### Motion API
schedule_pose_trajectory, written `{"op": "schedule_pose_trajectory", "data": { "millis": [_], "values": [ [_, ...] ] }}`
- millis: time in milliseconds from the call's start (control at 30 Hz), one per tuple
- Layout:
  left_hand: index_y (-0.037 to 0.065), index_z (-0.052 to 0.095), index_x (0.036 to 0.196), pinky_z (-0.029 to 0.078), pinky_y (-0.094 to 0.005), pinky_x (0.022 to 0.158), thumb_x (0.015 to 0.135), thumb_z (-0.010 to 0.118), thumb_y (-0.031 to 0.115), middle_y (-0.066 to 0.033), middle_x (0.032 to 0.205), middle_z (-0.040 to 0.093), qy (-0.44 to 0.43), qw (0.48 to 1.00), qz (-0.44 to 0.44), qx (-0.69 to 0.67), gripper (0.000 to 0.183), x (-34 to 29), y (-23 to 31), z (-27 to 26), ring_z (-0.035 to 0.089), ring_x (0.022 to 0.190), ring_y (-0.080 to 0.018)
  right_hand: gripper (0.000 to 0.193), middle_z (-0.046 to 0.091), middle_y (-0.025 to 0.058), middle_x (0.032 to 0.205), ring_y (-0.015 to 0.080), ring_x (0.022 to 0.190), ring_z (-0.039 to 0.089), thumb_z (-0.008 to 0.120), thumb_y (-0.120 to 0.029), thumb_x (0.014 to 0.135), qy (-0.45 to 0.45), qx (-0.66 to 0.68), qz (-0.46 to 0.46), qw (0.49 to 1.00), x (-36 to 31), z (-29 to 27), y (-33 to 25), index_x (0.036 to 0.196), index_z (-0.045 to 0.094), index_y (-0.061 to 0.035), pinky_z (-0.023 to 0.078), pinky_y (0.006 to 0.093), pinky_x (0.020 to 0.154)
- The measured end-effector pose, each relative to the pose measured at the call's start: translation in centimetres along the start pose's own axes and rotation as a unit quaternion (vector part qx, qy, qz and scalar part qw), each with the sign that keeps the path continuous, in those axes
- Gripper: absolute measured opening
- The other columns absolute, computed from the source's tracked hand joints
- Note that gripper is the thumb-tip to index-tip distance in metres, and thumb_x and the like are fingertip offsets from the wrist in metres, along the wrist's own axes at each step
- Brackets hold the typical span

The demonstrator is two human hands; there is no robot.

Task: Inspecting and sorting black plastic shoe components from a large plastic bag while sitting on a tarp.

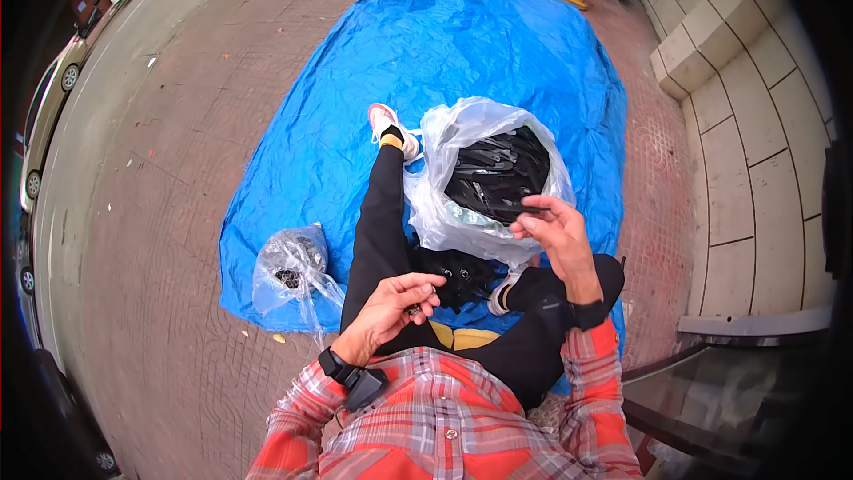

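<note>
I'm seeing left hand (391,307) hovering over upper left leg (377,222), fingers curling; can't tell if tips are meeting. Right hand (558,236) hovering farther forward, thumb and index pinching. Forearms (591,382) angling inward. Left leg stretching forward, right leg (544,295) bending sharply.

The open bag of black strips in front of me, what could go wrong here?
The large clear bag is wide open close beside your left shoe, so a nudge might spill black strips onto the blue tarp. Your left hand seems to hold something small, which could drop into the dark pile between your legs and be hard to spot.
</note>
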State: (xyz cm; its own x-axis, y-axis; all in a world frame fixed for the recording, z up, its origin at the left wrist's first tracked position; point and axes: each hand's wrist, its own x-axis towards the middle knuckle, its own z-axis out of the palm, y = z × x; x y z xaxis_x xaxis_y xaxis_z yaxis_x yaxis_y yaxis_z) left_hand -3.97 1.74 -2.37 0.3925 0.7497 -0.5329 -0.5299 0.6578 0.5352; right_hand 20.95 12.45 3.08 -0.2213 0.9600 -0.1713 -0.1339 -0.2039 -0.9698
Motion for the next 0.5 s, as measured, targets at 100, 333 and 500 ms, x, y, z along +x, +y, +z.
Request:
{"op": "schedule_pose_trajectory", "data": {
  "millis": [100, 333, 500],
  "values": [
    [0.001, 0.059, 0.099, 0.048, -0.0197, 0.054, 0.087, 0.053, 0.005, -0.0091, 0.087, 0.063, -0.002, 0.999, 0.032, 0.003, 0.014, 0.0, 0.3, 0.8, 0.061, 0.071, -0.0127, 0.015, 0.06, 0.0096, 0.085, 0.0154, 0.072, 0.06, 0.058, -0.003, 0.083, 0.008, -0.027, -0.036, 0.999, -2.8, -0.4, 0.4, 0.097, 0.055, 0.0019, 0.05, 0.0262, 0.067],
    [0.001, 0.058, 0.1, 0.049, -0.0208, 0.057, 0.085, 0.055, 0.003, -0.0108, 0.09, 0.063, -0.009, 1.0, 0.018, -0.001, 0.015, 0.3, 0.2, 1.4, 0.062, 0.075, -0.0143, 0.018, 0.056, 0.0116, 0.081, 0.0212, 0.071, 0.061, 0.043, -0.009, 0.092, 0.01, 0.145, -0.006, 0.989, -7.1, 0.6, 2.0, 0.108, 0.037, -0.0024, 0.052, 0.0317, 0.064],
    [0.001, 0.058, 0.103, 0.051, -0.0218, 0.061, 0.084, 0.056, 0.001, -0.009, 0.085, 0.063, -0.008, 1.0, -0.004, -0.016, 0.019, 0.4, -0.2, 1.2, 0.062, 0.076, -0.0151, 0.041, 0.054, 0.0062, 0.075, 0.0048, 0.056, 0.047, 0.049, -0.005, 0.089, -0.036, 0.04, 0.083, 0.995, -8.2, 2.0, 4.4, 0.127, 0.033, -0.0055, 0.038, 0.0178, 0.046]
  ]
}}
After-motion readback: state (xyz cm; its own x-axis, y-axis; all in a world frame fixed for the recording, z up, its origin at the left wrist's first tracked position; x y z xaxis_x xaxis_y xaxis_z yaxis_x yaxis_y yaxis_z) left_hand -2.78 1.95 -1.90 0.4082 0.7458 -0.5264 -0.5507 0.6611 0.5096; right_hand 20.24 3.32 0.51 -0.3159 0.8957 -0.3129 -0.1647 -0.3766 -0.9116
